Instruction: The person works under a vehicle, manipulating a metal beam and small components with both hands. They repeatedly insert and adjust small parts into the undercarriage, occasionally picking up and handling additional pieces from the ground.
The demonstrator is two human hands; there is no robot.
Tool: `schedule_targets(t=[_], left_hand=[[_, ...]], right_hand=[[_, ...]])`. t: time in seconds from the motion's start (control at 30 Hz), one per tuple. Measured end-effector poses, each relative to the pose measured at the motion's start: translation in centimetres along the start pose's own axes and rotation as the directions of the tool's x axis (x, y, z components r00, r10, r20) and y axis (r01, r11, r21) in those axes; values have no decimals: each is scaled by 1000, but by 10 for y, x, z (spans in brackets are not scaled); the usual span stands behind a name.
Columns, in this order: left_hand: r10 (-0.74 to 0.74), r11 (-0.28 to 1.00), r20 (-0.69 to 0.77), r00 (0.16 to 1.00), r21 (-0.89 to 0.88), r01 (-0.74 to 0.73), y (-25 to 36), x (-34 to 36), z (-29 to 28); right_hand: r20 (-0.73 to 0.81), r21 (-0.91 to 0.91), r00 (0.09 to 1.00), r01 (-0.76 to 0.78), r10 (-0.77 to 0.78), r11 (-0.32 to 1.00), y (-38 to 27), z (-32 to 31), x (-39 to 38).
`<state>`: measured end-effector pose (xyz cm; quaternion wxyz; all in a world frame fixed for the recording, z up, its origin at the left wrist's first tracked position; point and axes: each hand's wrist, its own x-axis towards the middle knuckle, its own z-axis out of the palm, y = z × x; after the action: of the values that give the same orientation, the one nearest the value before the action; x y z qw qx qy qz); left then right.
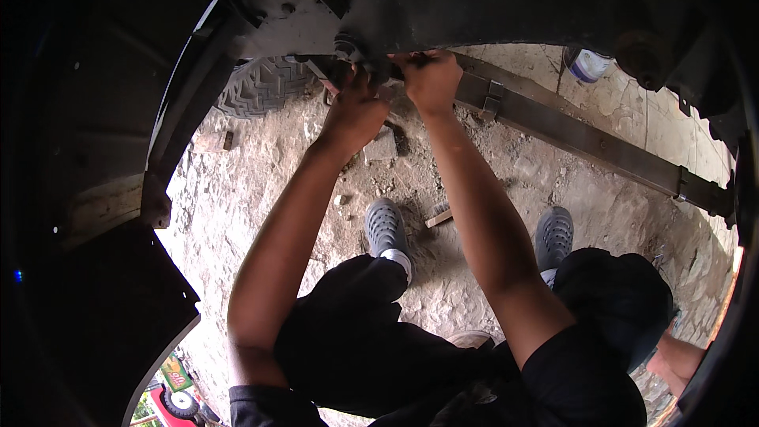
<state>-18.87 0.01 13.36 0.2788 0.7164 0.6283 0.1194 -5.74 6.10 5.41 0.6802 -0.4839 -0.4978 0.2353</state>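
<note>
Both my arms reach up to the underside of a dark metal vehicle frame [490, 12]. My left hand [357, 111] has its fingers curled up against the dark parts just below a round, bolt-like fitting [346, 46]. Close beside it on the right, my right hand [433, 83] is closed like a fist at the frame's lower edge, thumb side toward the left hand. Something dark shows at its fingers, but shadow and the frame hide what either hand grips.
A treaded tyre [261, 88] lies beyond my left hand. A long metal beam [585, 138] slants off to the right. On the dirt floor are a block [382, 145] and a wooden-handled brush [437, 218]. A blue-and-white can [587, 65] stands far right; another person's bare limb [677, 360] shows lower right.
</note>
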Motion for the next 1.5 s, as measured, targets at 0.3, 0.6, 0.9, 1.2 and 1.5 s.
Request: schedule_targets(t=[0.3,0.6,0.9,1.2,1.5], left_hand=[[22,984,-23,1000,-174,-25,-13,-7,9],[72,995,22,997,66,-74,-33,-3,11],[150,989,-27,988,-4,-150,-38,0,11],[50,840,62,997,-543,-8,-34,-7,9],[-34,927,-47,998,-375,14,-34,-12,16]], right_hand=[[-101,-354,904,358,-416,864,13,14,18],[-75,-403,912,343,-404,849,14,19,15],[-112,-367,899,358,-423,859,6,23,13],[-153,-324,926,282,-344,903,7,26,12],[-184,-207,933,270,-308,940,15,28,7]])
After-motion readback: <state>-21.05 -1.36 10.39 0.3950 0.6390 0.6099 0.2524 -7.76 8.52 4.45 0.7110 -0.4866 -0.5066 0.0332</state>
